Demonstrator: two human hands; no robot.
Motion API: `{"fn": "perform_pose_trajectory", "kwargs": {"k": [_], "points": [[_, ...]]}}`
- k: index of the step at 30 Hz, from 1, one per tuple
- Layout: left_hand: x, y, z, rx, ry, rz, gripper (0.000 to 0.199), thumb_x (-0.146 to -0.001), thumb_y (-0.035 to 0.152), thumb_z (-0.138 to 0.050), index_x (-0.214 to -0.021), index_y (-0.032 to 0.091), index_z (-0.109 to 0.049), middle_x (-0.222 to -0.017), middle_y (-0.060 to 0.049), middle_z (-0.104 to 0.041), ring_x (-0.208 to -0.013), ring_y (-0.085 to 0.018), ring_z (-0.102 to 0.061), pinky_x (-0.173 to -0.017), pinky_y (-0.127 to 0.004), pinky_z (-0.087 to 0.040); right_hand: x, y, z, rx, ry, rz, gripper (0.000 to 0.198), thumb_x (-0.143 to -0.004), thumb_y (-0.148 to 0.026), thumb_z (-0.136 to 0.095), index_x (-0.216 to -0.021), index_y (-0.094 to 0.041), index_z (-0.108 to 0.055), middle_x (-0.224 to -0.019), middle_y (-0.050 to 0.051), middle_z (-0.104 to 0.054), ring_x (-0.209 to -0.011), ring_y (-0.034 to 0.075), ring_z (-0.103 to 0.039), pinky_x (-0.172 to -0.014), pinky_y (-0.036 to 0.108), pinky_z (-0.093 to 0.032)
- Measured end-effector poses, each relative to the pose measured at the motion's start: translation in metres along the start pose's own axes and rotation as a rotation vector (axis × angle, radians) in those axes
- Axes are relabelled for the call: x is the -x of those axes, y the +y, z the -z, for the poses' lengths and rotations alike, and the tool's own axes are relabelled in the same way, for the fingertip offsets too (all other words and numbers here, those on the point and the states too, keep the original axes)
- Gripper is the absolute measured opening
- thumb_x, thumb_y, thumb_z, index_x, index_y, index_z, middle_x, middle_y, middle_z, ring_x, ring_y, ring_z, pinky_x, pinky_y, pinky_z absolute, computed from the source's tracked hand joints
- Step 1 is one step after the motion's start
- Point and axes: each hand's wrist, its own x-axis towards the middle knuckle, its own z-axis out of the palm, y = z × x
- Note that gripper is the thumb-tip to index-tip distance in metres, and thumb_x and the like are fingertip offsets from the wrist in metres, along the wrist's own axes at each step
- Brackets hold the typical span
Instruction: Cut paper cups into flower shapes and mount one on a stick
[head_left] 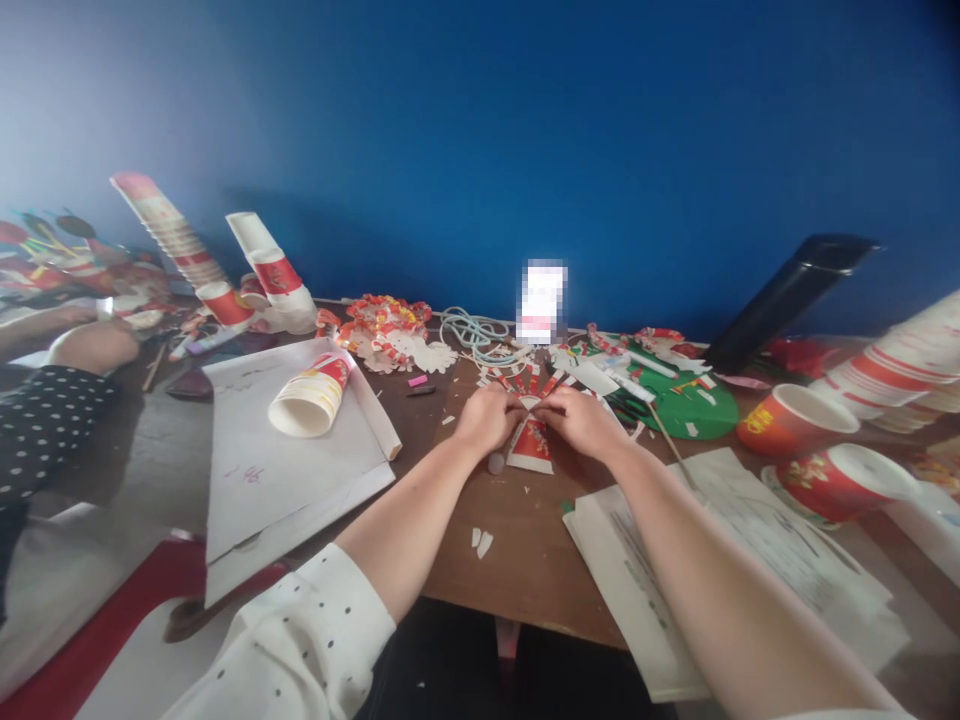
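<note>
On the brown table, a red and white paper cup lies on its side between my hands, its base end toward me. Its far end is cut into strips that fan outward. My left hand pinches the cup's cut edge from the left, fingers pressed together. From the right, my right hand pinches the same edge close to the other fingertips. Exactly which strip each hand grips is hidden. A small grey round object sits beside the cup, under my left wrist.
White papers with a tipped stack of paper cups lie left; more papers, red cups and a black bottle stand right. Cut cup pieces, cords and a green sheet lie behind. A co-worker's arm reaches in left.
</note>
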Motion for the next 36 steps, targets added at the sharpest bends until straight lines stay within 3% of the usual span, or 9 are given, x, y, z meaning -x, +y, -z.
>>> {"fn": "perform_pose_trajectory", "kwargs": {"k": [7, 16, 28, 36], "points": [[-0.005, -0.003, 0.0, 0.0, -0.048, 0.035, 0.019, -0.078, 0.033, -0.06, -0.084, 0.023, -0.075, -0.089, -0.003, -0.065, -0.085, -0.018, -0.06, -0.079, -0.026, -0.045, -0.005, 0.004, 0.0, -0.065, -0.05, 0.004, 0.02, -0.084, -0.033, -0.058, -0.085, -0.022, -0.074, -0.084, 0.003, -0.07, -0.077, 0.016, -0.062, -0.07, 0.023, -0.041], [-0.01, -0.005, 0.001, 0.02, -0.097, 0.046, 0.015, -0.075, 0.03, -0.062, -0.08, 0.023, -0.074, -0.089, -0.002, -0.065, -0.084, -0.017, -0.06, -0.079, -0.026, -0.045, -0.005, -0.003, 0.0, 0.018, -0.049, 0.004, 0.014, -0.082, -0.025, -0.059, -0.082, -0.02, -0.073, -0.086, 0.004, -0.068, -0.079, 0.016, -0.061, -0.07, 0.022, -0.04], [-0.01, -0.004, 0.006, -0.171, -0.103, -0.181, 0.014, -0.078, 0.025, -0.06, -0.079, 0.02, -0.073, -0.089, -0.004, -0.065, -0.092, -0.02, -0.054, -0.089, -0.032, -0.042, 0.0, -0.017, 0.002, 0.192, -0.049, 0.04, 0.017, -0.083, -0.021, -0.054, -0.078, -0.019, -0.07, -0.086, 0.006, -0.065, -0.08, 0.017, -0.06, -0.069, 0.023, -0.039], [-0.003, 0.007, 0.013, -0.336, -0.116, -0.277, 0.019, -0.083, 0.019, -0.05, -0.079, 0.018, -0.068, -0.094, -0.008, -0.063, -0.099, -0.023, -0.052, -0.087, -0.036, -0.042, 0.006, -0.03, 0.006, 0.338, -0.107, 0.046, 0.017, -0.085, -0.019, -0.05, -0.09, -0.017, -0.067, -0.094, 0.01, -0.065, -0.084, 0.019, -0.059, -0.068, 0.024, -0.037]]}}
